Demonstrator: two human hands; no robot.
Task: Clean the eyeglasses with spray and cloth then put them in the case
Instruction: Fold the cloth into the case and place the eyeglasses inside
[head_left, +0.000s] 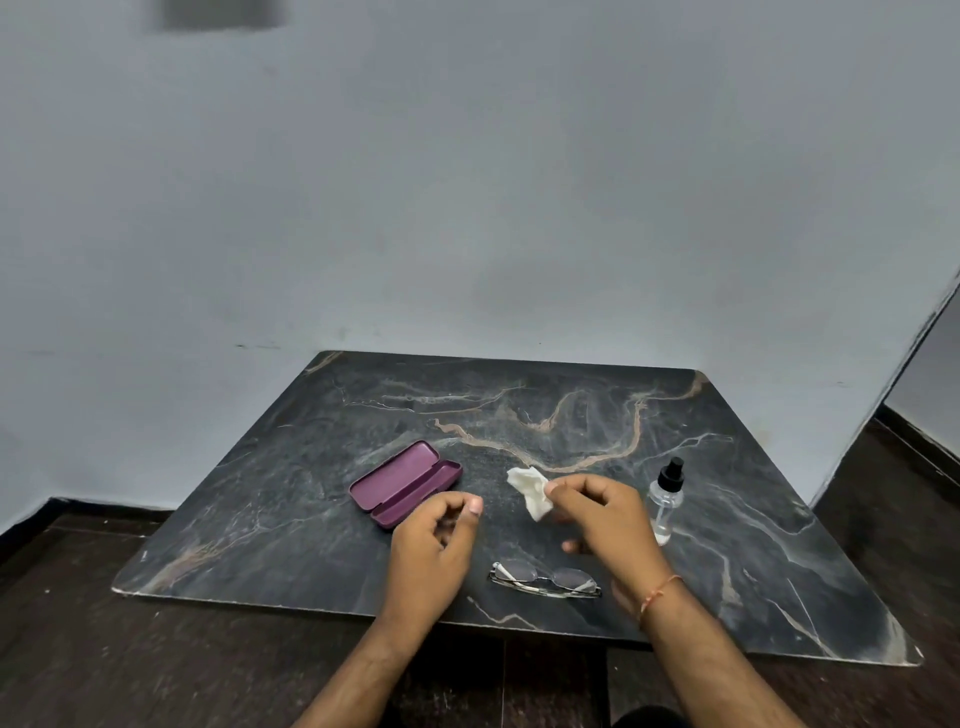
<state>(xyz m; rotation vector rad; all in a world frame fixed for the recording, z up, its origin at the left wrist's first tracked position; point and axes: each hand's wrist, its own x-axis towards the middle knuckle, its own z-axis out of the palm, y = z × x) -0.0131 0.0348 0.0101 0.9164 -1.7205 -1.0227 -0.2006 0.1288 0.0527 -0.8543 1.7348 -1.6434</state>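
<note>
Right hand (602, 514) pinches the white cloth (530, 491), left hand (434, 540) loosely curled, empty; folded eyeglasses (543, 579) probably need lifting for wiping next

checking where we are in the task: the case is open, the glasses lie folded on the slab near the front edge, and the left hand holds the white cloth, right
Not quite: the right hand holds the white cloth, not the left hand, which is empty. The head view shows this. The case is open, and the glasses lie folded on the slab near the front edge.
</note>
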